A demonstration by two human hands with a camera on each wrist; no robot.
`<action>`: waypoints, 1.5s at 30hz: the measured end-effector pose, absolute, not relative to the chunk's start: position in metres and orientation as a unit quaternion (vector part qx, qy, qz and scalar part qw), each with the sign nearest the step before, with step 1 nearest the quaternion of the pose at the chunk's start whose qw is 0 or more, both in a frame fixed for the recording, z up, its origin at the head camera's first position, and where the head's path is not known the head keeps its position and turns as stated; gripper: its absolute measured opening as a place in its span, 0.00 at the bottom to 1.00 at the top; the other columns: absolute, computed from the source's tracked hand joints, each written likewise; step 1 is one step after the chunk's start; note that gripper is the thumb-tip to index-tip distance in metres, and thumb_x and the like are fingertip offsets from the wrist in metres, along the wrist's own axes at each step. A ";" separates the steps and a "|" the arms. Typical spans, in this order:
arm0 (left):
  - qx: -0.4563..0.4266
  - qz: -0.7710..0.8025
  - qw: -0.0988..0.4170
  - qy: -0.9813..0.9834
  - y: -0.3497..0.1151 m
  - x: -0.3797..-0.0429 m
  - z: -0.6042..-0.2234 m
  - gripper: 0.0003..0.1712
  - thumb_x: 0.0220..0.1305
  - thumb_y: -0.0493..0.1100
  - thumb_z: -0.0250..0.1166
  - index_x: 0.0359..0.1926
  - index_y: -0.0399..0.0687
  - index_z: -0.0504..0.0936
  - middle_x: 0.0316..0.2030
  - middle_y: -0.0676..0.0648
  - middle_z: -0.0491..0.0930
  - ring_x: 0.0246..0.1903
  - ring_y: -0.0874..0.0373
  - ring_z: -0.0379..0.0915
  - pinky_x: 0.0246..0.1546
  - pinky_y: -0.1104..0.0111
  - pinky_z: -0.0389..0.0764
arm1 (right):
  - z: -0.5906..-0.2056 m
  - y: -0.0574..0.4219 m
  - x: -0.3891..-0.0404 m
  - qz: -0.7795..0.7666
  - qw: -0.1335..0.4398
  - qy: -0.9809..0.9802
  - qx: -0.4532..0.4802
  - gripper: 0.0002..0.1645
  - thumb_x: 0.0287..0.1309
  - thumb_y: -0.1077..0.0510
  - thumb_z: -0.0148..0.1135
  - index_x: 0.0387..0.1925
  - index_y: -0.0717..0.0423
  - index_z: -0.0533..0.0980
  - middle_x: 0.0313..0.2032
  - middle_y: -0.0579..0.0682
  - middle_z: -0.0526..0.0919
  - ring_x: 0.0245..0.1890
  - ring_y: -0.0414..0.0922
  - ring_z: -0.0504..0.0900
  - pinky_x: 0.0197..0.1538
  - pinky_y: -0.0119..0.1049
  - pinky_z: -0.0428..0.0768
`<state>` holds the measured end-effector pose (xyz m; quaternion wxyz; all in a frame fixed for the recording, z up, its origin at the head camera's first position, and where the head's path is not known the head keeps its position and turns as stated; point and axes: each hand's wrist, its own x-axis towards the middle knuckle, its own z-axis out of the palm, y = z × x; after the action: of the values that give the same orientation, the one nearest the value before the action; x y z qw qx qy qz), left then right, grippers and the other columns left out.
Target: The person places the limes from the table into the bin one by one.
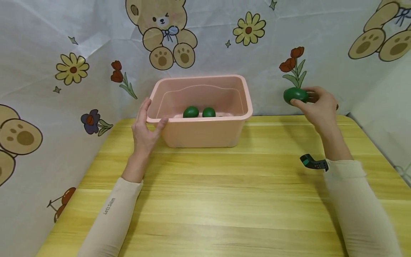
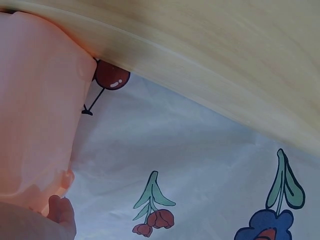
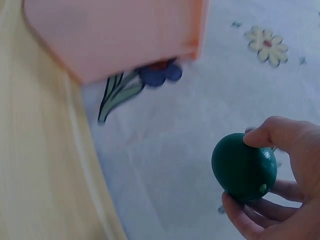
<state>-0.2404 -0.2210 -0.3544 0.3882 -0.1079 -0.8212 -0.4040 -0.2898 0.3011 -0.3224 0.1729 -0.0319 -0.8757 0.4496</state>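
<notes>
A pink plastic bin (image 1: 205, 132) stands at the far edge of the table. Two dark green oval fruits (image 1: 191, 111) lie inside it, partly hidden by the front wall. My left hand (image 1: 142, 130) holds the bin's front left corner, thumb at the front rim and fingers along the left side. Off to the right of the bin, my right hand (image 1: 322, 105) grips another dark green oval fruit (image 3: 244, 167) between thumb and fingers. That fruit is raised above the table's far edge, and a small pale nub shows on its end in the right wrist view.
The light wooden table (image 1: 224, 200) spreads out in front of the bin. Behind it hangs a white cloth (image 1: 215, 60) printed with bears and flowers. A small black device (image 1: 313, 163) sticks out from the right wrist.
</notes>
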 end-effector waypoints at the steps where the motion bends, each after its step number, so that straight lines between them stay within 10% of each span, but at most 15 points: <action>1: -0.109 -0.404 0.388 -0.821 -0.221 -0.241 -0.355 0.60 0.60 0.83 0.60 0.75 0.42 0.72 0.75 0.40 0.71 0.75 0.47 0.67 0.74 0.49 0.69 | -0.320 0.297 -0.288 0.457 0.174 -0.872 -0.030 0.37 0.64 0.43 0.72 0.70 0.52 0.75 0.52 0.42 0.81 0.48 0.31 0.76 0.42 0.20 0.74; 26: -0.111 -0.413 0.388 -0.816 -0.224 -0.244 -0.358 0.59 0.60 0.82 0.61 0.75 0.43 0.72 0.75 0.42 0.71 0.76 0.50 0.66 0.74 0.51 0.68 | -0.276 0.156 -0.238 0.464 0.201 -0.844 0.180 0.30 0.61 0.52 0.76 0.63 0.54 0.80 0.53 0.52 0.87 0.52 0.45 0.86 0.57 0.29 0.80; 45: -0.112 -0.414 0.388 -0.816 -0.223 -0.243 -0.356 0.57 0.61 0.80 0.61 0.74 0.42 0.73 0.75 0.43 0.71 0.76 0.51 0.65 0.75 0.52 0.67 | -0.284 0.163 -0.242 0.439 0.222 -0.847 0.201 0.21 0.69 0.57 0.68 0.60 0.59 0.81 0.56 0.56 0.86 0.58 0.52 0.84 0.65 0.52 0.79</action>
<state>-0.2433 -0.2225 -0.3557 0.3878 -0.1122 -0.8160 -0.4137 -0.2415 0.1632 -0.2836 0.2222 0.2012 -0.8470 0.4390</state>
